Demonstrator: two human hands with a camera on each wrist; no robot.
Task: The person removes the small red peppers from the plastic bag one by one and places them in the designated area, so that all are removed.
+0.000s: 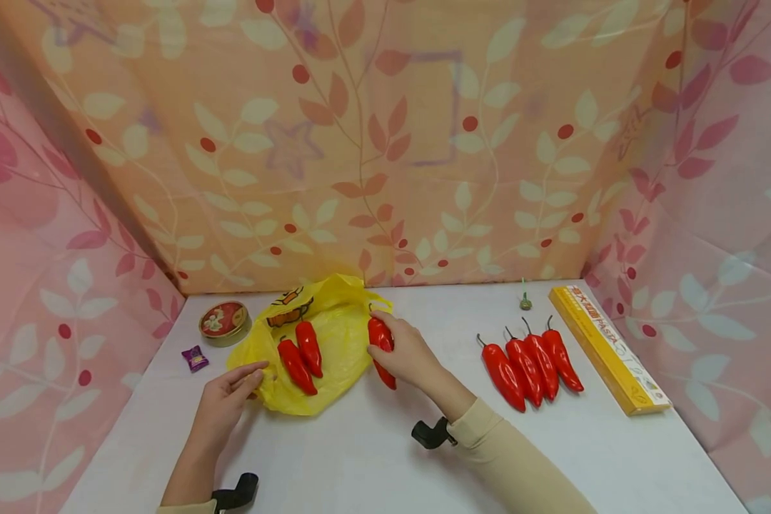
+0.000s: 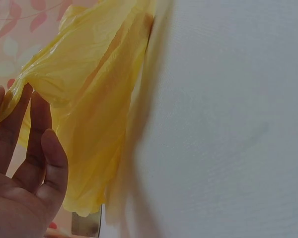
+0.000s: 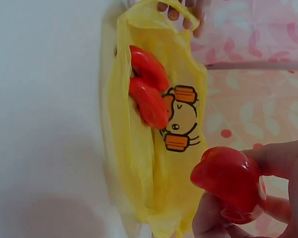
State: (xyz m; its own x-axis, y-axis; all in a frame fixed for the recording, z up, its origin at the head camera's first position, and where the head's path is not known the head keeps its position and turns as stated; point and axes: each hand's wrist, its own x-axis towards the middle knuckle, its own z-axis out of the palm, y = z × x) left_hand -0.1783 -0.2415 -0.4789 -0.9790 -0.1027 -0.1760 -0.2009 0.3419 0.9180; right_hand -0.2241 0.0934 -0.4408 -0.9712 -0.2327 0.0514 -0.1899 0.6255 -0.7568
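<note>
My left hand [image 1: 223,405] pinches the near left edge of a yellow plastic bag [image 1: 343,364], whose mouth is spread toward me. Two red peppers [image 1: 300,366] lie inside the bag, side by side. In my right hand [image 1: 411,353] is another red pepper [image 1: 381,335], held between thumb and fingers at the bag's right edge, its tip pointing down. The right wrist view shows this held pepper [image 3: 231,181] end-on, beside the bag's opening. In the left wrist view, the bag's plastic [image 2: 89,99] is gathered at my left fingertips.
Several red peppers [image 1: 532,368] lie in a row on the right. Beyond them are a yellow pasta box [image 1: 607,350] and a small green stemmed item [image 1: 525,303]. At left are a round red-and-gold tin [image 1: 224,323] and a purple wrapped candy [image 1: 195,358]. Patterned curtains [image 1: 385,143] enclose the white table [image 1: 353,464].
</note>
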